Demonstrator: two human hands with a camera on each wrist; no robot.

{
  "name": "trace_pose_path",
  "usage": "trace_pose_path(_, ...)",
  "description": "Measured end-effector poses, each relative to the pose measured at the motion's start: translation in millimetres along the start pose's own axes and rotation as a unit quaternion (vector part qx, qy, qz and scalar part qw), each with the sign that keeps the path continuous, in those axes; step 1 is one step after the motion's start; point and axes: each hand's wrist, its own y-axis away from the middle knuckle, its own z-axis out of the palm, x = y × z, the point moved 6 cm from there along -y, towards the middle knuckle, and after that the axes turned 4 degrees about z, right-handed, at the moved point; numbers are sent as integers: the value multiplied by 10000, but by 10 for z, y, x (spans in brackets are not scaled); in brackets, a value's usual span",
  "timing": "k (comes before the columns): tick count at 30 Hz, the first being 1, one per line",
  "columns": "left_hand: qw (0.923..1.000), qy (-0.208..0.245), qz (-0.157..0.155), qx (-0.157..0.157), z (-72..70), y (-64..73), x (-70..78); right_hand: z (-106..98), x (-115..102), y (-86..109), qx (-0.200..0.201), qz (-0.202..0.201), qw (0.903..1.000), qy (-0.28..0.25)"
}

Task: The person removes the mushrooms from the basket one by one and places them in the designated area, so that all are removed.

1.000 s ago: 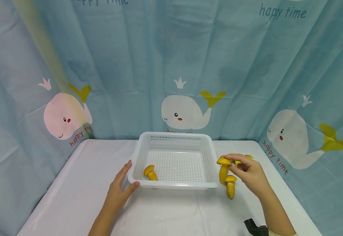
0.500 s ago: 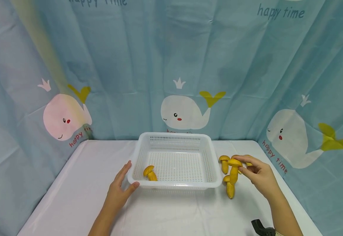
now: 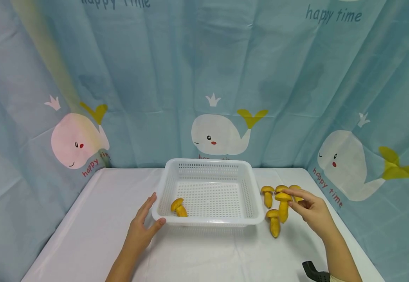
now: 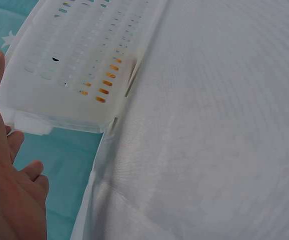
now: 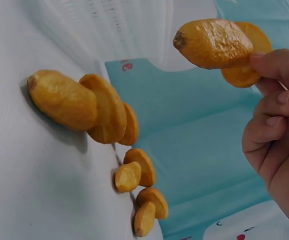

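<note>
A white perforated plastic basket (image 3: 208, 221) stands on the table with one yellow mushroom (image 3: 181, 211) in its front left corner. My left hand (image 3: 141, 227) rests against that corner, thumb at the front rim and fingers straight along the left side. Between thumb and fingertips my right hand (image 3: 311, 213) pinches another yellow mushroom (image 5: 214, 44) by its cap, the stem hanging down. Beneath and around it on the table lie several more: a front mushroom (image 3: 274, 228), one beside the basket (image 3: 267, 199), and two partly hidden behind the hand (image 3: 297, 188).
The white-covered table (image 3: 204, 254) ends at a blue curtain (image 3: 148, 98) printed with whales, which stands behind and on both sides. A black strap-like piece (image 3: 316, 273) is by the right wrist.
My right hand has moved to the right, away from the basket, with the mushroom still pinched, uncovering the mushroom beside the basket. The left hand and basket have stayed put.
</note>
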Motion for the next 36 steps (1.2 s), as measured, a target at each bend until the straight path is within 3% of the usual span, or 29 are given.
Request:
trace_pose_path(10, 10000, 37, 33, -17, 22, -7, -14, -70, 166, -58, -265, 163, 9993, 224)
trace_pose_path(21, 10000, -24, 26, -18, 19, -1, -20, -228, 457, -130, -820, 690, 9931, 484)
trace_pose_path(36, 10000, -8, 48, 3, 3, -12, -28, -326, 586, -228, -937, 867, 9907, 475)
